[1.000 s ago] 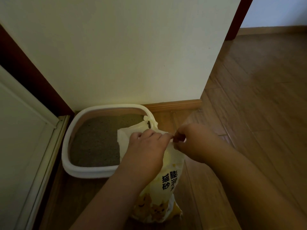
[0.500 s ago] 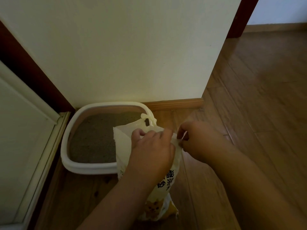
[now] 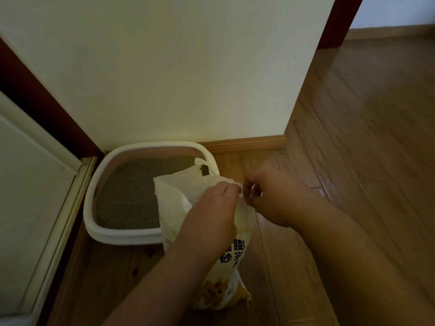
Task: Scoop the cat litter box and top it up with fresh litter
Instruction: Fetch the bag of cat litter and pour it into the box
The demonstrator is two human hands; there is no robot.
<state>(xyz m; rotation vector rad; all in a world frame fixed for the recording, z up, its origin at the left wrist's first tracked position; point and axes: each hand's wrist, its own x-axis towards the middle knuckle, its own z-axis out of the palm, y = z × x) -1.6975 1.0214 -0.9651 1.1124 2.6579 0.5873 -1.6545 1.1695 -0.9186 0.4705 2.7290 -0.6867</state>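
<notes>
Here my left hand (image 3: 211, 208) and right hand (image 3: 268, 196) both pinch the top edge of the litter bag (image 3: 179, 196), which stands upright just beside the litter box (image 3: 113, 234), against its near right corner.

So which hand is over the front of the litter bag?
The left hand; it covers the litter bag front, while the right hand pinches its top edge from the side.

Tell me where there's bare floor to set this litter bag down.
Bare wooden floor spreads right of the yellow-and-white litter bag, past the wall corner. A narrower strip lies between the white litter box and you. Crowded: the bag overlaps the box's right rim, both hands at its top.
</notes>
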